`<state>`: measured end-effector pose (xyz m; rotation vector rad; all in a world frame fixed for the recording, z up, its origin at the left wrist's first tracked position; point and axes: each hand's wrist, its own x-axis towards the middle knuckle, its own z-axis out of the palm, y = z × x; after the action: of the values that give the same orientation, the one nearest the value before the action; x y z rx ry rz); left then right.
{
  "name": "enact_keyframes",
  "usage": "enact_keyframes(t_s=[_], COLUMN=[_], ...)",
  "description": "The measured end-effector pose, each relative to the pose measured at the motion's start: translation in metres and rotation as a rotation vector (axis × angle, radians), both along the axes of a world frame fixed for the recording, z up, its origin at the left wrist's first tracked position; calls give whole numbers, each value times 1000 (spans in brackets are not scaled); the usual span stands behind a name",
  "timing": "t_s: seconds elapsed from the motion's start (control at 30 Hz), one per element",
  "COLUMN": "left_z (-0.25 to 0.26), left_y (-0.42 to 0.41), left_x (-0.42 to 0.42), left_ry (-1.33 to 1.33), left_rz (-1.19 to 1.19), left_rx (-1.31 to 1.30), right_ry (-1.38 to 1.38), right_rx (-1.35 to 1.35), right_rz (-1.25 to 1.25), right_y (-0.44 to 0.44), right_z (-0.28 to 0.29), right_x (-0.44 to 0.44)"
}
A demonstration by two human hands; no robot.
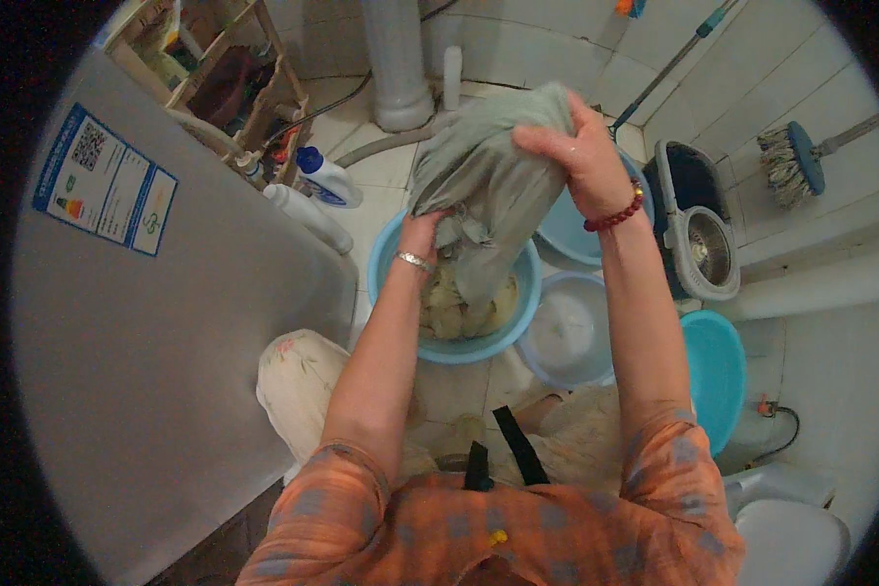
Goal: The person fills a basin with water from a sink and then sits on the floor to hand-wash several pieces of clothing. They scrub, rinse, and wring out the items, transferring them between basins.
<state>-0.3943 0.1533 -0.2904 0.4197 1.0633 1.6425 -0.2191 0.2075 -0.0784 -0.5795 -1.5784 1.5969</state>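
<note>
A wet grey-green cloth (494, 161) hangs bunched between my two hands above a light blue plastic basin (458, 353). My right hand (582, 150) grips its upper right part, thumb at the front. Lower down on the left, my left hand (426, 231) holds the cloth from below, its fingers partly hidden by the folds. The cloth's lower end hangs into the basin, over pale yellowish fabric (454, 304) lying there in murky water.
A pale translucent basin (568, 329), another blue basin (575, 227) and a mop bucket (703, 249) stand to the right. Detergent bottles (329, 179) and a grey appliance (190, 366) are at the left. A turquoise basin (718, 373) leans near the right wall.
</note>
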Motion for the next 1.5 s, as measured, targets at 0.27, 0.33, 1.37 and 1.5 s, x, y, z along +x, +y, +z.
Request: enact_keyframes(t_s=[0.27,0.33,1.37,1.5], left_z=[-56,-115,-81,18], left_y=[-1,-24,28,42], left_x=[-16,-19,-12,-13], left_ry=[762,1000,954,868], left_rz=[-321,-191,-724,-662], left_rx=[-727,-643,-645,-567], right_ry=[-1191,-1356,-1045,-1016], right_rx=[727,701,213,297], right_rz=[167,213,95,210], right_y=[29,12,16,17], right_z=[-153,-183,-292,-204], right_x=[1,-6,19,13])
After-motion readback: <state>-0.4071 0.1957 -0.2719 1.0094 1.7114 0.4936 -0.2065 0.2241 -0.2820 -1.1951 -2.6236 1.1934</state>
